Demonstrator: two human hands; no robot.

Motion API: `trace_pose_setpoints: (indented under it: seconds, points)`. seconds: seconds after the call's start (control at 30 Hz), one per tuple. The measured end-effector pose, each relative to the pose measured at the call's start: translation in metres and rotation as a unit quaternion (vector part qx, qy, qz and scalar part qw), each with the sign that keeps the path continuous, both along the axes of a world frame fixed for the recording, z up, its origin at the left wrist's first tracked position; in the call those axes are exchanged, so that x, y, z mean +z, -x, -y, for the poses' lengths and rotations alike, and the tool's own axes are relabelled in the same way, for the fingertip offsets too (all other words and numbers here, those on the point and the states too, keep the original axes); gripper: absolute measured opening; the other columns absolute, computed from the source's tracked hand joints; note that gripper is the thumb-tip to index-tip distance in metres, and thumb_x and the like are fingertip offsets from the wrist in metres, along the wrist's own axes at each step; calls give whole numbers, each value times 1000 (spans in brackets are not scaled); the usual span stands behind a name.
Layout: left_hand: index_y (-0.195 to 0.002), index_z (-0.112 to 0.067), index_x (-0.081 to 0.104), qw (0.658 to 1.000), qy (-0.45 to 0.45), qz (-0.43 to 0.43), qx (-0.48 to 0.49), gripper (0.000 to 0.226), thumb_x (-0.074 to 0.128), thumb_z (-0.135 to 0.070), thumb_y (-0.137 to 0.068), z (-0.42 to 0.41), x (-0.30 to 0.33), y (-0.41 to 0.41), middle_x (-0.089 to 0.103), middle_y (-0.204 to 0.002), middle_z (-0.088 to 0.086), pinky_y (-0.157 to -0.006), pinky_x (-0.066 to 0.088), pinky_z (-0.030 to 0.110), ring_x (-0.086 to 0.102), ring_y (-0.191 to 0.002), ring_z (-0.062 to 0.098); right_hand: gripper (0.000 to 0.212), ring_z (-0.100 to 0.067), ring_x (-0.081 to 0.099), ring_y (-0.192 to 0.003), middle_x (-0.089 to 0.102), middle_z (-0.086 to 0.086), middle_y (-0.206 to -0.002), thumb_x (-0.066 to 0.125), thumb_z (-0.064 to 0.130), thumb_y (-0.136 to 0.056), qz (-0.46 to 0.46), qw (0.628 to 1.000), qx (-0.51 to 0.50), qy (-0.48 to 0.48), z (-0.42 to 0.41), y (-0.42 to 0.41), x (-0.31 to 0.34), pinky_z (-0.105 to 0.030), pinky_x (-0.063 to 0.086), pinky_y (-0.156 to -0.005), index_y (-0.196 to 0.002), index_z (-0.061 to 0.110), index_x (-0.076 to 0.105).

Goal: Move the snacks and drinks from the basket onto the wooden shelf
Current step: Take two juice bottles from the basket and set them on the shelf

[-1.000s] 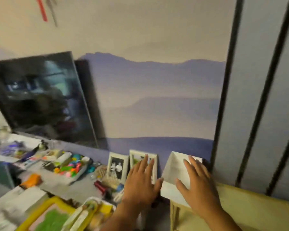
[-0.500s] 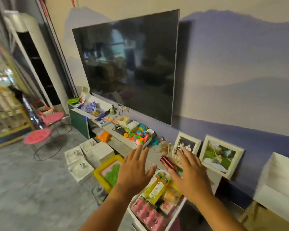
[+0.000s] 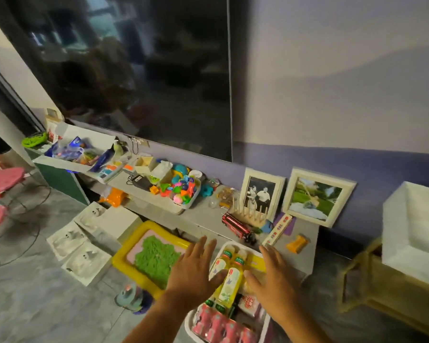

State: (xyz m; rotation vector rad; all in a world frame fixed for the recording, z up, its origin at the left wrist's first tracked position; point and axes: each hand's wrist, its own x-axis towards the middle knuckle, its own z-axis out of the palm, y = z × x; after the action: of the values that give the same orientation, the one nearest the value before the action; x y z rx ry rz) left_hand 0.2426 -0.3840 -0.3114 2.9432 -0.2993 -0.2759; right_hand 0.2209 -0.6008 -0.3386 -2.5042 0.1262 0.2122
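Reaching forward and down from the bottom edge of the view, both forearms converge over a white basket [image 3: 265, 326] at the near end of a long grey counter [image 3: 208, 220]; the left hand [image 3: 195, 274] is held palm down with its fingers straight and fanned apart, its grip spread wide and holding nothing; its thumb points toward the yellow drink bottles [image 3: 229, 280] and lies at or just over the left one, though contact cannot be told; the right hand [image 3: 274, 283] mirrors it, palm down, fingers straight and splayed, grip likewise spread and empty, its thumb beside the right bottle; the two bottles lie side by side in the basket, caps toward the wall, showing in the gap between the hands; nearer the camera in the same basket lie pink cans [image 3: 218, 326] in a row, below and between the wrists, and a small red-and-white snack packet [image 3: 249, 303] just under the right wrist; a wooden shelf [image 3: 372, 288] stands well apart to the right, blurred, with a white box [image 3: 416, 233] on top; on the counter beyond the basket are two framed photographs [image 3: 316, 198] leaning on the wall, a red toy bus [image 3: 237, 226] and a tray of coloured toys [image 3: 181, 190]; a yellow-rimmed tray of green sand [image 3: 156, 254] lies on the floor left of the left hand.
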Motion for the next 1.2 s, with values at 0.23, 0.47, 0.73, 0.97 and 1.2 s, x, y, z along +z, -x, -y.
trace_pose_setpoints:
  seconds: [0.23,0.47,0.73,0.97,1.2]
  points:
    - [-155,-27,14,992,12,-95,-76,88,44,-72,-87,-15,-99,-61,22,-160,-1,-111,36,37,24,-145,21,87,-15,38,-139,19,7,-162,58,72,-80,-79,987,-112,-88,-34,-2,-92,-34,42,-108,-152,42,19]
    - [-148,-16,30,980,31,-195,-35,83,44,-66,-84,-30,-238,-95,43,-138,8,-104,41,38,45,-128,26,93,-14,47,-133,38,10,-154,61,69,-76,-141,957,-190,-167,-75,-21,-221,-44,47,-104,-151,51,8]
    - [-130,-17,40,972,104,-203,49,75,74,-52,-74,-25,-309,-93,51,-119,6,-88,50,41,54,-110,28,77,32,47,-97,48,51,-103,81,41,-79,-81,930,-267,-240,-104,-44,-288,2,41,-68,-130,58,25]
    - [-114,-16,53,955,112,-251,112,71,77,-53,-58,-17,-303,-104,55,-108,1,-73,48,32,58,-96,20,93,11,60,-84,50,37,-94,81,34,-75,-126,919,-297,-226,-102,-44,-279,-10,44,-49,-140,55,18]
    - [-113,-33,61,868,338,-348,103,58,77,-37,-58,-42,-252,-107,71,-102,-11,-79,61,38,67,-95,5,83,0,69,-87,67,21,-99,87,28,-60,-108,908,-294,-277,-85,-30,-233,-22,59,-65,-120,59,40]
